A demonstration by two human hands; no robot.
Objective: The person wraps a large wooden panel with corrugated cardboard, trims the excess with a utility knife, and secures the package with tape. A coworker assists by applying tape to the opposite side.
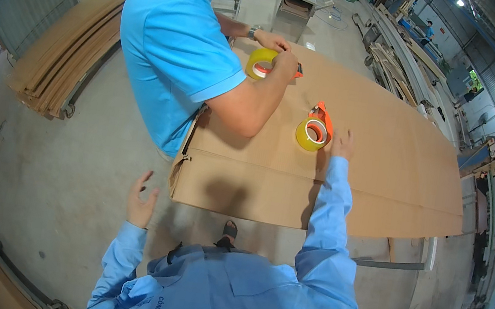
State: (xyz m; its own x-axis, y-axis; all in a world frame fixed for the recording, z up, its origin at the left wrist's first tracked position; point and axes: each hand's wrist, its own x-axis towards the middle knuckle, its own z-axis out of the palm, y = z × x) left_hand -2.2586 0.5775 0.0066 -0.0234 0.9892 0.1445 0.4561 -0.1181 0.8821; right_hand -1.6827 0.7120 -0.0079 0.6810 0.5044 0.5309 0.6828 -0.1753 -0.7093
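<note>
A: While the person's right hand (343,144) lies with fingers spread flat on the large brown corrugated cardboard sheet (385,175), what sits beside it?

B: A roll of yellowish clear packing tape in an orange handheld dispenser (314,130). It rests on the cardboard just to the left of the fingertips, close but apart as far as I can tell. The hand holds nothing.

A: And the left hand (140,200)?

B: Raised over the grey concrete floor (64,178), off the near left corner of the cardboard. The fingers are loosely spread and it grips nothing. Both arms are in light blue long sleeves.

A: Who else is at the sheet?

B: A co-worker in a bright blue short-sleeved polo shirt (175,41) leans over its far left edge. Both of that person's hands are on a second yellowish tape roll with an orange dispenser (263,63), held against the cardboard near the far end. There is a watch on one wrist.

A: How does the cardboard lie?

B: Flat and long, running away to the right, with a fold line along its length and its near edge toward the wearer.

A: Anything around it?

B: A stack of long pale wooden boards (64,50) lies on the floor to the left.
</note>
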